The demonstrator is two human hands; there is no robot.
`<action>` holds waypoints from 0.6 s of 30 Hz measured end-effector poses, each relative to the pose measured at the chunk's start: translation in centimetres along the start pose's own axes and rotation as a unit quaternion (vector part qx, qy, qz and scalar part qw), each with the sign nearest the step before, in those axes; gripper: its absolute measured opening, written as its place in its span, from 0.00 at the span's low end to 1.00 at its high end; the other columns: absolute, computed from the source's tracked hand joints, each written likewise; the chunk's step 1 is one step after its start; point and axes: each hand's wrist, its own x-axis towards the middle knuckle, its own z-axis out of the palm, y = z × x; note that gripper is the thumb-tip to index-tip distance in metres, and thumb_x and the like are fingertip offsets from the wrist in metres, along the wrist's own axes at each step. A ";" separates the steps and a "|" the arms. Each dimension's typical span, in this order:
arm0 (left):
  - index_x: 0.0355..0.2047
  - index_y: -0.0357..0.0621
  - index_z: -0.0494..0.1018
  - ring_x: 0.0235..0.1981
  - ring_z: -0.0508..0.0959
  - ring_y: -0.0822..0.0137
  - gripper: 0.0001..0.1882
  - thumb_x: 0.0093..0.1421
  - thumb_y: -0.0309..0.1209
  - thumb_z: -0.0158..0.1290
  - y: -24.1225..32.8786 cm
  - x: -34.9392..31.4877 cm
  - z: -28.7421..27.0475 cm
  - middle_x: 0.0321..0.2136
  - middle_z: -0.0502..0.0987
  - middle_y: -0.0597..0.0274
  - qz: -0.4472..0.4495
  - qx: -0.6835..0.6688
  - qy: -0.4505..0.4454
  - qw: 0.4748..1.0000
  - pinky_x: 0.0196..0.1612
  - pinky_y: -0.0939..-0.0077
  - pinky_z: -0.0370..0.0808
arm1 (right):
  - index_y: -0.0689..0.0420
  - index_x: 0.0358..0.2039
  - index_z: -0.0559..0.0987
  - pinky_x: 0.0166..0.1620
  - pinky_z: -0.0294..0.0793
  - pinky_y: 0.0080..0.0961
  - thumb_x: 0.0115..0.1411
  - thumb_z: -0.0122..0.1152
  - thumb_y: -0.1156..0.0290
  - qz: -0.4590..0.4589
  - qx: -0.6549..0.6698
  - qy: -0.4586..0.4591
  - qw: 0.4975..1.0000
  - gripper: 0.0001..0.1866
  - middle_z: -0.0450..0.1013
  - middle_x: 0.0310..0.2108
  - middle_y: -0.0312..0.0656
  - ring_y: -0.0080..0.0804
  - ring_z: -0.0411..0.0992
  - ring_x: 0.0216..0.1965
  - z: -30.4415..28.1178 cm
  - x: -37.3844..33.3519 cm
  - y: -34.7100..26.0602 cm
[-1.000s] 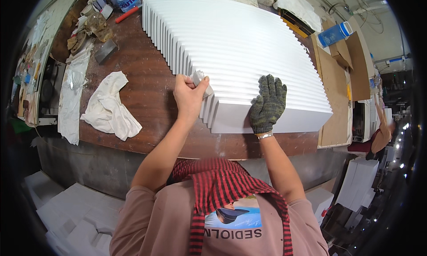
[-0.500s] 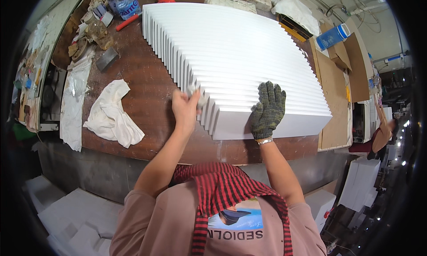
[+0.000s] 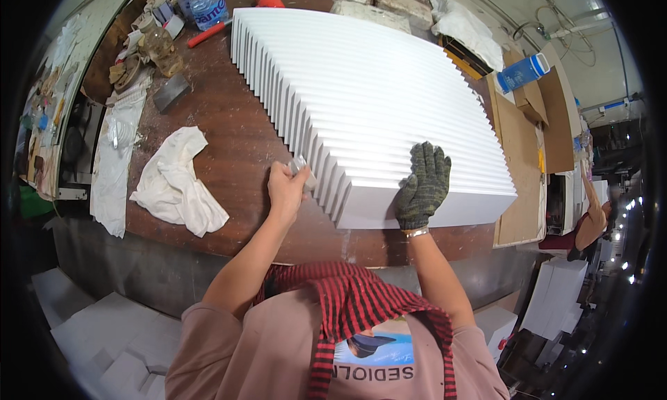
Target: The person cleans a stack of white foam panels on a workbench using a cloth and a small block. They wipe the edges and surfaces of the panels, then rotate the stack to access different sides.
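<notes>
- Lying across the dark brown workbench (image 3: 236, 164), a long fanned row of white boards (image 3: 375, 101) is running from the far left toward the near right, each board overlapping the next like steps.
- Pressing flat on the nearest boards, the right hand (image 3: 422, 186) is wearing a grey knitted glove, its fingers spread and extended, gripping nothing.
- Working at the left edge of the row, the bare left hand (image 3: 286, 189) is pinching a small pale object (image 3: 300, 168) between thumb and fingers; it is too small to tell what kind of tool it is.
- Touching the stepped ends of the near boards, that small object is sitting right against the row's left side.
- Resting on the bench to the left of the left hand, a crumpled white cloth (image 3: 177, 184) is lying well apart from the boards.
- Standing at the far end of the bench, a clear plastic bottle (image 3: 207, 0) is sitting near a red-handled tool (image 3: 208, 33) and a clutter of small items.
- Lying to the right of the row, brown cardboard sheets (image 3: 524, 143) are sitting beside a blue and white cylinder (image 3: 522, 72).
</notes>
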 end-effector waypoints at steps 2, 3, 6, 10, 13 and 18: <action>0.32 0.43 0.61 0.23 0.75 0.73 0.18 0.62 0.31 0.63 -0.3 0.0 -0.9 0.28 0.71 0.62 -0.054 0.051 -0.016 0.997 0.18 0.79 0.71 | 0.60 0.58 0.78 0.72 0.50 0.51 0.71 0.32 0.56 -0.005 0.006 0.001 1.000 0.30 0.72 0.62 0.48 0.50 0.64 0.67 -0.1 0.0 0.0; 0.32 0.43 0.61 0.23 0.74 0.74 0.18 0.62 0.31 0.63 -0.4 0.6 -1.0 0.28 0.71 0.62 0.020 -0.002 -0.025 0.999 0.18 0.79 0.71 | 0.60 0.58 0.77 0.72 0.50 0.51 0.72 0.31 0.56 -0.008 0.005 0.004 1.000 0.30 0.72 0.62 0.48 0.50 0.64 0.67 -0.1 -0.1 0.0; 0.31 0.42 0.61 0.23 0.73 0.73 0.20 0.59 0.32 0.66 -0.3 3.0 0.1 0.25 0.70 0.63 0.149 -0.113 -0.025 0.982 0.23 0.76 0.73 | 0.59 0.59 0.77 0.72 0.50 0.51 0.72 0.31 0.55 -0.013 0.015 0.007 1.000 0.30 0.72 0.62 0.48 0.50 0.64 0.67 0.0 -0.3 0.0; 0.30 0.41 0.64 0.22 0.71 0.69 0.21 0.54 0.32 0.69 -1.6 2.2 0.6 0.22 0.70 0.62 0.123 -0.004 -0.024 0.992 0.27 0.69 0.71 | 0.59 0.58 0.77 0.72 0.49 0.51 0.72 0.30 0.54 -0.010 0.012 0.006 1.000 0.31 0.72 0.62 0.47 0.49 0.63 0.67 0.1 -0.2 0.0; 0.29 0.40 0.64 0.23 0.71 0.69 0.21 0.54 0.32 0.69 -1.6 1.2 -1.1 0.22 0.70 0.64 -0.036 0.139 -0.029 0.989 0.27 0.70 0.71 | 0.59 0.59 0.77 0.72 0.48 0.54 0.72 0.31 0.49 0.005 0.044 0.006 0.999 0.33 0.71 0.62 0.48 0.51 0.62 0.68 0.1 -0.1 -0.1; 0.45 0.37 0.74 0.28 0.71 0.77 0.17 0.56 0.23 0.64 1.7 4.9 -1.0 0.29 0.72 0.69 0.265 0.087 0.018 0.960 0.33 0.80 0.72 | 0.60 0.57 0.78 0.72 0.49 0.51 0.73 0.29 0.55 -0.018 0.028 0.012 0.999 0.31 0.72 0.61 0.48 0.50 0.64 0.67 -0.1 -0.1 -0.4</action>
